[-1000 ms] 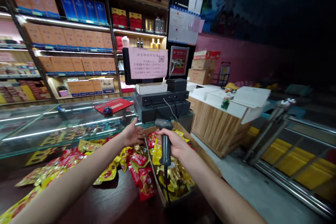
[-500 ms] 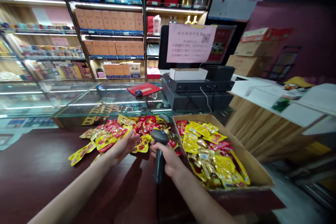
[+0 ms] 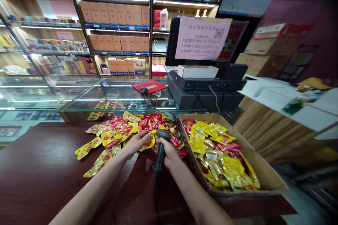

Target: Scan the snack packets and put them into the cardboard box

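My right hand [image 3: 169,151] is wrapped around the handle of a dark barcode scanner [image 3: 163,134], whose cable hangs down toward me. Fingers stretched out, my left hand [image 3: 137,142] is at the near edge of a pile of snack packets [image 3: 116,130] in red, yellow and gold. A yellow packet [image 3: 150,143] lies just beyond its fingertips; whether they touch it I cannot tell. One gold packet [image 3: 99,163] sits apart from the pile, beside my left forearm. To the right stands an open cardboard box [image 3: 266,172] holding more such packets [image 3: 233,168].
A dark red tabletop [image 3: 44,168] carries the pile and box. Behind it is a glass display counter [image 3: 81,102] with a red mat [image 3: 153,85] and mouse [image 3: 144,90]. A monitor with a pink notice [image 3: 200,38] stands above a black cash drawer [image 3: 200,96]. Stocked shelves line the back.
My left hand has moved slightly right, closer to the scanner, its fingers now pointing at it. The scanner is tilted more. The camera view has shifted, uncovering the gold packet by my forearm.
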Action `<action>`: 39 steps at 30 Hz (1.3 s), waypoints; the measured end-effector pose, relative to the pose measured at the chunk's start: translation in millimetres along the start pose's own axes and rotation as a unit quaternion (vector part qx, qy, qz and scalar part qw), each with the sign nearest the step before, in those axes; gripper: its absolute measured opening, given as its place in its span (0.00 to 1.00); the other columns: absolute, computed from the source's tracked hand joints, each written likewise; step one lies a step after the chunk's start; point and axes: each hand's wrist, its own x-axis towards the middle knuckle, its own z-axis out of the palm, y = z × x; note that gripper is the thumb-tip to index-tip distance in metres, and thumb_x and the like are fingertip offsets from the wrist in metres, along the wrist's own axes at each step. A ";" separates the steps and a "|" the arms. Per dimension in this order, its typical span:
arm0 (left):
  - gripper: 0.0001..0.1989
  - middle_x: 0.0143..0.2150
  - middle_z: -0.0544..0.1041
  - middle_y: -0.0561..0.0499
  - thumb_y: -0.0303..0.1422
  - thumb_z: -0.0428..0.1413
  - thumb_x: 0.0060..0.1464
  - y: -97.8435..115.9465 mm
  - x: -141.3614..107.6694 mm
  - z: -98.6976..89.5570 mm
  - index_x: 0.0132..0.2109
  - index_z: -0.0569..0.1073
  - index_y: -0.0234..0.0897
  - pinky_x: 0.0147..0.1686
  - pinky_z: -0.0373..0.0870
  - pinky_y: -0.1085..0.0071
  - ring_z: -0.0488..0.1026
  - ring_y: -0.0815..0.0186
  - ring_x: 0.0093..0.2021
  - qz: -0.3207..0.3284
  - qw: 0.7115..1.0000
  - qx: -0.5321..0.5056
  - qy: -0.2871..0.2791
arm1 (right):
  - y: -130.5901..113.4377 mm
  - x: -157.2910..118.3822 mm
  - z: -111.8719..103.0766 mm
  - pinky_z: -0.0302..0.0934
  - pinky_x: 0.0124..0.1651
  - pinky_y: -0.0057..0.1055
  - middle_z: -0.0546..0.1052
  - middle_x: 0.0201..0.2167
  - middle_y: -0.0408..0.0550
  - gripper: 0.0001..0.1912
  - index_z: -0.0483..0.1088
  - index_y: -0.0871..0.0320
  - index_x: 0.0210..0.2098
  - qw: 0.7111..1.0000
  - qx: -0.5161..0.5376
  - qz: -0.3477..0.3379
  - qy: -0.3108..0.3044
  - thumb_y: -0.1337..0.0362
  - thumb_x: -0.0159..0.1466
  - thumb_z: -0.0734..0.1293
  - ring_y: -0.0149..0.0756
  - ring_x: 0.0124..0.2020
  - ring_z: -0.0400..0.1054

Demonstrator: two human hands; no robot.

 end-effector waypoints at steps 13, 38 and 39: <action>0.26 0.33 0.78 0.47 0.37 0.69 0.33 -20.8 1.7 11.1 0.40 0.69 0.34 0.31 0.70 0.69 0.76 0.63 0.30 0.011 0.986 -0.165 -0.006 | -2.7 -34.2 -0.5 0.65 0.42 0.30 0.78 0.34 0.47 0.11 0.71 0.59 0.29 0.987 -0.109 -0.118 -0.016 0.66 0.44 0.71 0.39 0.42 0.71; 0.19 0.31 0.79 0.50 0.37 0.67 0.36 -26.2 3.5 21.4 0.37 0.73 0.37 0.35 0.70 0.68 0.76 0.61 0.32 0.056 0.989 -0.137 0.025 | -3.5 -54.3 -6.7 0.53 0.13 0.24 0.64 0.08 0.38 0.10 0.63 0.59 0.18 0.953 -0.278 -0.093 -0.073 0.60 0.49 0.65 0.26 0.09 0.55; 0.19 0.31 0.79 0.50 0.37 0.67 0.36 -25.9 3.6 21.5 0.37 0.73 0.37 0.35 0.70 0.68 0.76 0.61 0.32 0.058 0.988 -0.138 0.023 | -3.5 -54.2 -7.0 0.53 0.13 0.24 0.64 0.08 0.39 0.10 0.63 0.59 0.18 0.952 -0.282 -0.092 -0.074 0.60 0.49 0.65 0.26 0.09 0.55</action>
